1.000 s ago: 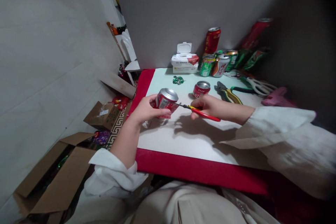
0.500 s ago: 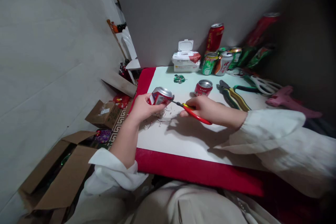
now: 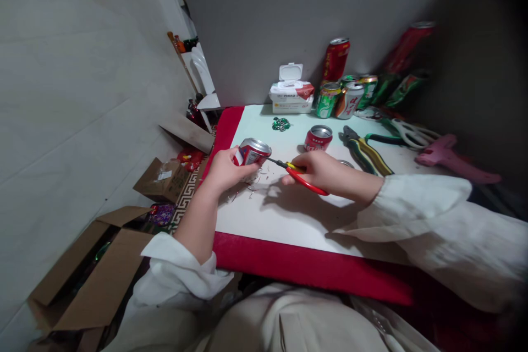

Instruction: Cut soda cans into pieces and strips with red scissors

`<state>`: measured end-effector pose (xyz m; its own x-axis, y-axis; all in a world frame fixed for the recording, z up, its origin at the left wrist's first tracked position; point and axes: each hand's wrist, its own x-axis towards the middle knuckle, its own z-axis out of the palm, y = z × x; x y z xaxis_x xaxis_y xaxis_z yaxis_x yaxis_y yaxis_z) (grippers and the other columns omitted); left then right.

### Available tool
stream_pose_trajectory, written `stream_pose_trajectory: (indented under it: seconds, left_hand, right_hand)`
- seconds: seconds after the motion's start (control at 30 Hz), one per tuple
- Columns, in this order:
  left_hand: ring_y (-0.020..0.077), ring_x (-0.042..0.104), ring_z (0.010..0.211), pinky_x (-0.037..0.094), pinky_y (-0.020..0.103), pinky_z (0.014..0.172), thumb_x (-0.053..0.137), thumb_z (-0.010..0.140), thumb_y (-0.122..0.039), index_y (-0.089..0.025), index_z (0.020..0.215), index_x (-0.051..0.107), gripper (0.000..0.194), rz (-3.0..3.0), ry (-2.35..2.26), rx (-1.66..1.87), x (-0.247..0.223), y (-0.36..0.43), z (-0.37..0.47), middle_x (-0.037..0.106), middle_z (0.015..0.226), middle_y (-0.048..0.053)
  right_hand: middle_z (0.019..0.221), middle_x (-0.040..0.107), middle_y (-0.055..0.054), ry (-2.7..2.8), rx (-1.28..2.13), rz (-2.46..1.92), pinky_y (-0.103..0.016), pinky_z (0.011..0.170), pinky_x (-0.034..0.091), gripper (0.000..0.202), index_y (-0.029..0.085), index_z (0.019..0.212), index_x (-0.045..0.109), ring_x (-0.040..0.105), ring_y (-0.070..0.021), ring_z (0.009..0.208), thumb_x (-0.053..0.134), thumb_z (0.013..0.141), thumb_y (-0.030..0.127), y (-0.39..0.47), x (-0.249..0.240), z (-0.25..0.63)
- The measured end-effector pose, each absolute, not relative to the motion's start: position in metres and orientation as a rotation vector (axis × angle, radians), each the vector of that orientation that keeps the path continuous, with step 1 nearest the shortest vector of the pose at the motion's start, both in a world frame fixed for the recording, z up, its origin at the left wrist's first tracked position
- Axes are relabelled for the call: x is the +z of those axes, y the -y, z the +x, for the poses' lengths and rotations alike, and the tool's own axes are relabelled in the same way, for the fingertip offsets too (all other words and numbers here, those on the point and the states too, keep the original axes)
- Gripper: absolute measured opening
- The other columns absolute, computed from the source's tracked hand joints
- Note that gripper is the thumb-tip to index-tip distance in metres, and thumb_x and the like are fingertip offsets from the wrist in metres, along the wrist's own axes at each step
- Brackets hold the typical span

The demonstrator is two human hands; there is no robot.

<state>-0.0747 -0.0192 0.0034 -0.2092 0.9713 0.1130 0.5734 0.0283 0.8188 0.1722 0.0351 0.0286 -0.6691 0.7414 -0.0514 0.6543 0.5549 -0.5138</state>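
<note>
My left hand (image 3: 228, 169) is wrapped round a cut red can piece (image 3: 252, 152), its silver end facing up and tilted. My right hand (image 3: 315, 168) grips scissors (image 3: 305, 182) with red and yellow handles. Their dark blades point left and touch the edge of the can piece; the blades look closed together. Thin metal slivers (image 3: 251, 190) lie scattered on the white sheet below my left hand. Just beyond my right hand stands another red can part (image 3: 318, 138), open at the top. Part of a round metal piece (image 3: 345, 164) shows behind my right wrist.
At the back are a wipes pack (image 3: 291, 98), a green can (image 3: 329, 100), a white can (image 3: 350, 101) and a tall red can (image 3: 336, 59). A green pile (image 3: 281, 124) lies nearer. Pliers (image 3: 365, 151) and a pink glue gun (image 3: 454, 159) lie right. Cardboard boxes (image 3: 111, 269) stand left.
The scissor blades have come closer together at the can's edge. My right hand has shifted slightly left. My left hand keeps its hold on the can piece.
</note>
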Motion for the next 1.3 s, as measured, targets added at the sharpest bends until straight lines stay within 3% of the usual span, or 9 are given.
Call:
stream_pose_trajectory:
  seconds: [0.13,0.33,0.5,0.63,0.8,0.97,1.13,1.2,1.3]
  left_hand:
    - [0.0134,0.053,0.059,0.037,0.025,0.055,0.082,0.064,-0.046,-0.017,0.076,0.066,0.034,1.618,-1.903,1.037,0.004,0.019,-0.076,0.060,0.063,-0.002]
    - [0.0149,0.056,0.059,0.039,0.025,0.055,0.080,0.066,-0.048,-0.017,0.078,0.068,0.035,1.642,-1.918,0.994,0.004,0.017,-0.079,0.063,0.064,-0.001]
    - [0.0290,0.071,0.098,0.054,0.037,0.082,0.083,0.064,-0.047,-0.017,0.100,0.075,0.047,1.699,-1.951,1.010,0.004,0.013,-0.078,0.076,0.106,0.013]
    - [0.0356,0.043,0.147,0.039,0.046,0.116,0.086,0.061,-0.038,-0.022,0.129,0.069,0.072,1.748,-1.973,1.089,0.008,0.010,-0.075,0.053,0.152,0.016]
    - [0.0327,0.028,0.155,0.029,0.046,0.124,0.086,0.063,-0.034,-0.021,0.139,0.063,0.080,1.762,-1.859,1.131,0.007,0.011,-0.074,0.045,0.159,0.017]
    - [0.0327,0.047,0.145,0.038,0.046,0.118,0.087,0.063,-0.040,-0.024,0.126,0.073,0.066,1.755,-1.857,1.164,0.008,0.010,-0.072,0.054,0.152,0.016]
    - [0.0279,0.071,0.097,0.054,0.040,0.088,0.088,0.060,-0.052,-0.023,0.107,0.079,0.056,1.752,-1.961,1.108,0.026,0.007,-0.061,0.073,0.122,0.013]
    - [0.0211,0.067,0.073,0.051,0.032,0.069,0.086,0.062,-0.053,-0.022,0.102,0.079,0.051,1.776,-1.943,1.095,0.031,0.005,-0.057,0.076,0.088,0.006]
    - [0.0140,0.051,0.054,0.037,0.026,0.052,0.083,0.066,-0.054,-0.021,0.093,0.078,0.043,1.784,-1.944,1.076,0.031,0.001,-0.052,0.059,0.057,-0.002]
  right_hand:
    - [0.060,0.057,-0.002,2.641,0.732,-1.214,-0.029,0.052,0.027,0.060,0.019,0.070,0.057,0.045,-0.0129,0.053,0.059,0.081,0.077,-0.031,0.033,0.167]
    - [0.051,0.048,0.001,2.572,0.846,-1.152,-0.029,0.051,0.025,0.066,0.019,0.063,0.053,0.040,-0.0119,0.050,0.050,0.083,0.082,-0.029,0.026,0.167]
    - [0.052,0.047,0.000,2.553,0.860,-1.084,-0.030,0.052,0.026,0.067,0.019,0.062,0.054,0.036,-0.0116,0.051,0.049,0.082,0.083,-0.034,0.017,0.169]
    - [0.053,0.047,0.000,2.525,0.815,-1.101,-0.031,0.054,0.024,0.065,0.018,0.063,0.057,0.037,-0.0119,0.053,0.053,0.083,0.080,-0.037,0.012,0.168]
    - [0.054,0.046,0.001,2.510,0.791,-1.067,-0.031,0.055,0.024,0.066,0.017,0.063,0.060,0.036,-0.0119,0.054,0.056,0.081,0.080,-0.042,0.004,0.171]
    - [0.057,0.049,0.000,2.523,0.758,-1.019,-0.030,0.055,0.025,0.063,0.017,0.065,0.060,0.038,-0.0126,0.056,0.056,0.083,0.077,-0.044,0.005,0.180]
    - [0.061,0.052,0.000,2.506,0.743,-1.077,-0.029,0.056,0.027,0.056,0.019,0.066,0.053,0.045,-0.0134,0.059,0.062,0.082,0.072,-0.041,0.015,0.188]
    - [0.062,0.052,0.000,2.491,0.761,-1.103,-0.028,0.055,0.027,0.055,0.019,0.066,0.052,0.046,-0.0136,0.059,0.063,0.082,0.071,-0.042,0.016,0.190]
    - [0.062,0.055,0.000,2.493,0.782,-1.186,-0.028,0.054,0.026,0.053,0.019,0.068,0.055,0.047,-0.0139,0.058,0.064,0.081,0.070,-0.045,0.019,0.191]
